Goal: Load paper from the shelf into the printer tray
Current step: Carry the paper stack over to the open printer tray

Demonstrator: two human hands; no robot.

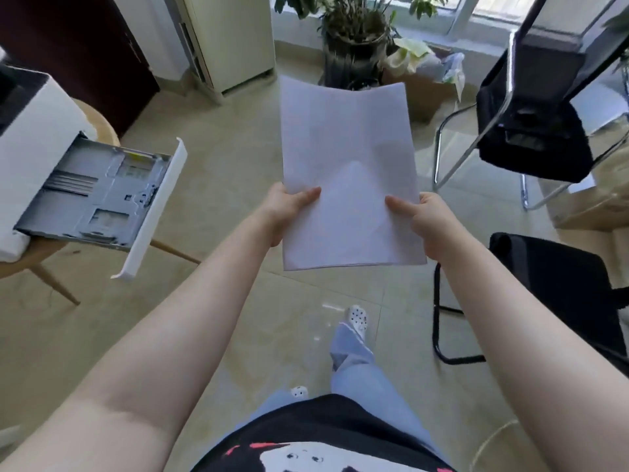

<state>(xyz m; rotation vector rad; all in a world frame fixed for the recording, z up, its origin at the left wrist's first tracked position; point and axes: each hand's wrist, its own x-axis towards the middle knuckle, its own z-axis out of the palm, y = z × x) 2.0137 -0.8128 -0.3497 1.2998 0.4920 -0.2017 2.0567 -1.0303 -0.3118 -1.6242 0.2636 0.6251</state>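
A thin stack of white paper [347, 158] hangs in mid-air at the centre of the head view, its far end bowed slightly. My left hand [286, 212] grips its near left edge with the thumb on top. My right hand [422, 223] grips the near right edge the same way. To the left stands a white printer [30, 131] on a round wooden table. Its grey paper tray [98, 192] is pulled out toward the right, holds no paper, and ends in a white front panel [153, 212]. The paper is well to the right of the tray.
A black cantilever chair [558, 287] stands at the right, and another chair with a black bag [531, 131] behind it. A potted plant [354, 46] and a cardboard box [425, 93] lie ahead. A cream cabinet [235, 39] stands at the back. Tiled floor stretches below.
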